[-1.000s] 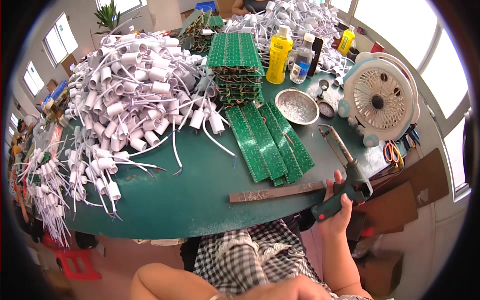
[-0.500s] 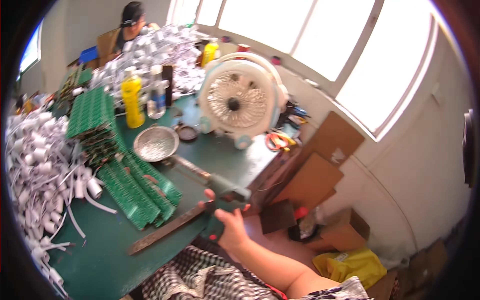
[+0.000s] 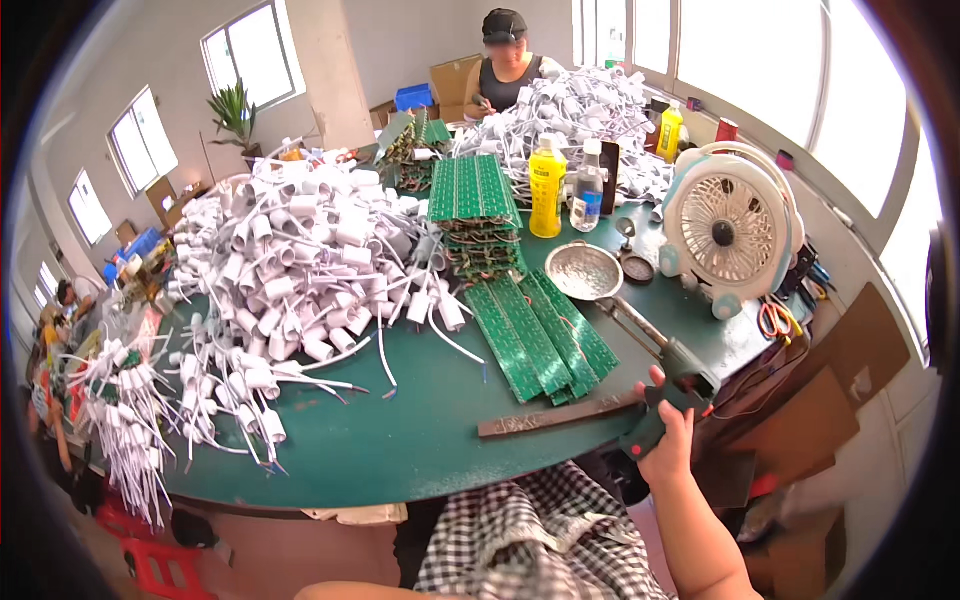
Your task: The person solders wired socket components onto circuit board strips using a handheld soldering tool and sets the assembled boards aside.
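My right hand (image 3: pixel 668 440) is closed round the dark grip of a grey-green pistol-grip tool (image 3: pixel 690 372) at the table's right front edge. A red button shows low on the grip. From the tool a narrow metal shaft (image 3: pixel 640 328) points toward a round metal bowl (image 3: pixel 584 270); whether they touch, I cannot tell. A flat brown bar (image 3: pixel 560 416) lies on the green table (image 3: pixel 350 450), its right end by my hand. Behind it lie green circuit boards (image 3: pixel 515 340), beside a taller stack (image 3: pixel 472 190). Only part of my left forearm (image 3: pixel 350 592) shows; that hand is out of view.
White lamp holders with wires (image 3: pixel 300 250) are heaped on the left, and another heap (image 3: pixel 570 115) is farther back. A yellow bottle (image 3: pixel 547 190), a clear bottle (image 3: pixel 587 190), a fan (image 3: pixel 725 235) and scissors (image 3: pixel 773 320) stand or lie around. A person (image 3: pixel 508 70) sits across the table.
The view has swung left, so the table and things on it appear farther right. My right hand keeps its hold on the pistol-grip tool.
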Available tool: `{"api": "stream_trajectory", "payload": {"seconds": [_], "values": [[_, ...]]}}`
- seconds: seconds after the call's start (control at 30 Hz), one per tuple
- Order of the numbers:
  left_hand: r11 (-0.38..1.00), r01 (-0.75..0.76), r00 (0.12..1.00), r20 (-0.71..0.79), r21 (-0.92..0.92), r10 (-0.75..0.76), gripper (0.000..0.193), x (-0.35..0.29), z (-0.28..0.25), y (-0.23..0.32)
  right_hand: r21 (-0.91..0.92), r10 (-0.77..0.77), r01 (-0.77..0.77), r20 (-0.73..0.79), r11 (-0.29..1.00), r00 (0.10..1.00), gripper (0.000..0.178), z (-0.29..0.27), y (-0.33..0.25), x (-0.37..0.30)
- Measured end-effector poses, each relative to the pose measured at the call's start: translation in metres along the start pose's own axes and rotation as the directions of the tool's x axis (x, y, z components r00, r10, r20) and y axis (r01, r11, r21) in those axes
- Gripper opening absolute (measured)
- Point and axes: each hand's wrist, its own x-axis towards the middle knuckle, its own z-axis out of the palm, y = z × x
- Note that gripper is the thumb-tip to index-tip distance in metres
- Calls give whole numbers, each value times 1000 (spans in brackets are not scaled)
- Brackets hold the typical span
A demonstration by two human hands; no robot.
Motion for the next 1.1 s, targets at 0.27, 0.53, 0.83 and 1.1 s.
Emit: {"api": "stream_trajectory", "payload": {"seconds": [0.27,0.53,0.83,1.1], "values": [[144,945,292,-956,293,27,29,-193,16,-104,-79,28,-29,-9,996,1000,58,2,-5,-10],[139,988,-76,-997,-73,16,18,-216,50,-174,-75,28,-28,-8,997,1000,57,-1,-5,-6],[256,914,-46,-710,-313,-703,23,-243,111,-97,-52,7,-6,18,999,1000,58,-9,-4,-5],[331,856,475,-858,397,-197,21,-100,-10,-71,-22,17,-17,8,1000,1000,55,-9,-6,-5]]}}
